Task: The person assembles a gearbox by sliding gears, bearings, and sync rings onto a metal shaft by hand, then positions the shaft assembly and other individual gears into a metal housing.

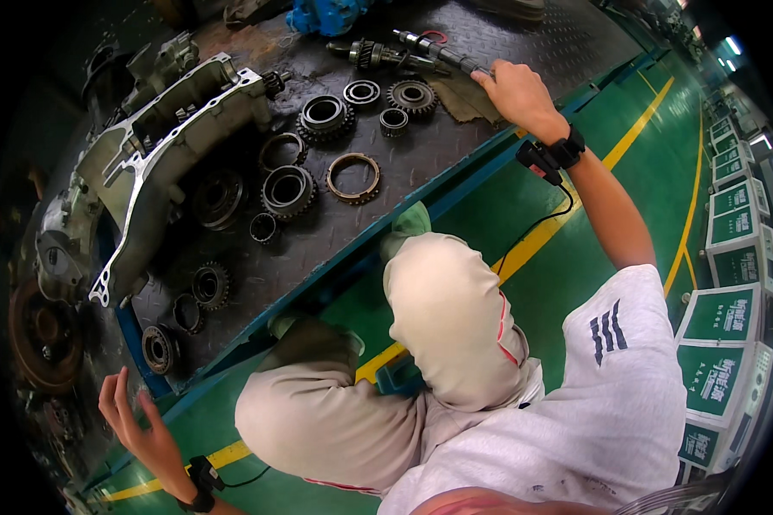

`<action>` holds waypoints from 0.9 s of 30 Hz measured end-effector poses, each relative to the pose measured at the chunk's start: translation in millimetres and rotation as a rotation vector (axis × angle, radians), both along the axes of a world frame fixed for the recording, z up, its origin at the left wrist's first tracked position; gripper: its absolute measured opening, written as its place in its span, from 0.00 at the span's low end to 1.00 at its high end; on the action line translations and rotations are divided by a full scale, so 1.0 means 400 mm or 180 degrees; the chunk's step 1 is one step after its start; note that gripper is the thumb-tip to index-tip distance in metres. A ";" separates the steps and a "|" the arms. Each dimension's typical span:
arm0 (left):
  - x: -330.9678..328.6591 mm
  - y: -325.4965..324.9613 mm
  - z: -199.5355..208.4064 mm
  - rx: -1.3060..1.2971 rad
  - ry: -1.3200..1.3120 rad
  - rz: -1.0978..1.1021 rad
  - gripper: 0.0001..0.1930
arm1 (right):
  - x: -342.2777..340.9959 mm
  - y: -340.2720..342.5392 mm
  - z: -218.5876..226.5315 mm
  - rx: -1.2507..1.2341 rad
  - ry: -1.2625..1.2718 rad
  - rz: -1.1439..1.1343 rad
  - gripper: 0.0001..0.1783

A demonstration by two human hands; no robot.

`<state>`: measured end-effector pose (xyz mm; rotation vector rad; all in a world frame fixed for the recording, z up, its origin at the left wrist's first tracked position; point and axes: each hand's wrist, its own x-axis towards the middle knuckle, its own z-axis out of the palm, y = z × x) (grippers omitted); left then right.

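My right hand (524, 99) is closed round the near end of a slim metal shaft (438, 51) at the table's right side. Beside that shaft lies a second, toothed gear shaft (374, 55). A piece of brown cloth (462, 96) is spread just below them. My left hand (139, 425) hangs open at the table's lower left corner, fingers apart and holding nothing. Nearest to it is a ball bearing (160, 348), with a thin ring (189, 314) and a small gear (211, 285) farther along.
Several gears, bearings and a brass-coloured ring (353, 178) lie on the dark tread-plate table (240, 275). A large cast gearbox housing (146, 172) stands at left. A blue part (326, 15) sits at the far edge. Green-and-white cabinets (721, 343) line the right side.
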<state>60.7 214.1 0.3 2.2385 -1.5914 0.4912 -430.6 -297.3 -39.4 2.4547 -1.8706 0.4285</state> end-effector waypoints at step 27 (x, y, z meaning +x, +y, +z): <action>-0.025 -0.046 0.011 0.0033 0.0227 -0.0001 0.22 | -0.067 -0.049 -0.112 -0.1062 -0.0764 0.1334 0.16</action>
